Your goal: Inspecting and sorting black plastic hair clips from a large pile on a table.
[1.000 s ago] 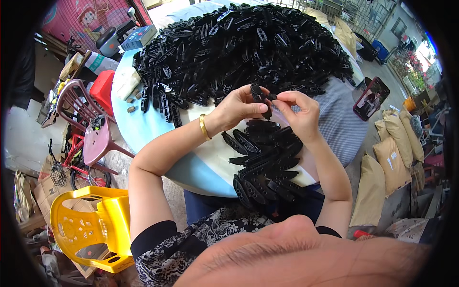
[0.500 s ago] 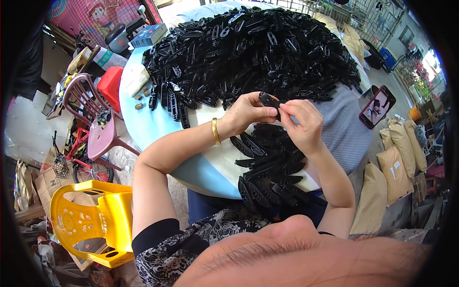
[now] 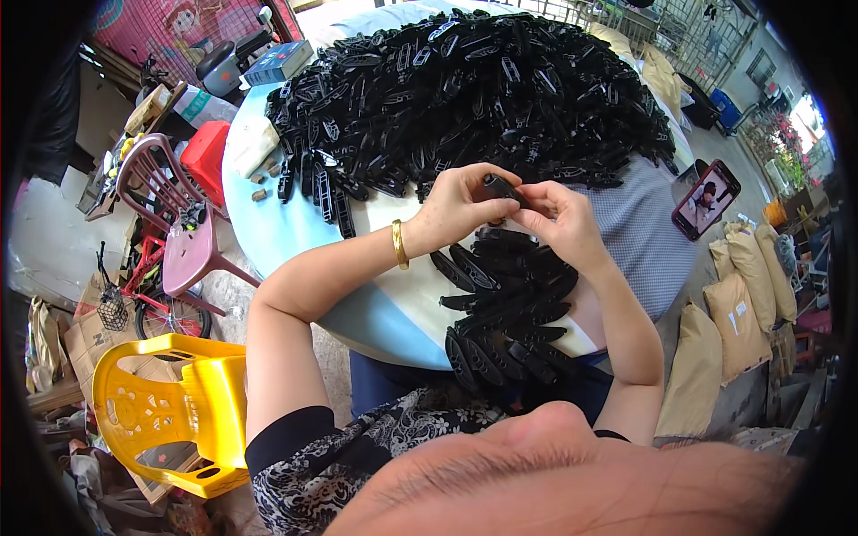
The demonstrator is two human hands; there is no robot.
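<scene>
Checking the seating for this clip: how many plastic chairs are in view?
2: a yellow chair at lower left, a maroon chair beside the table's left edge. Others may be hidden.

Both forearms are raised and angled inward; the left hand (image 3: 460,205) and right hand (image 3: 565,221) are brought together, fingers curled, fingertips pinched closed.
</scene>
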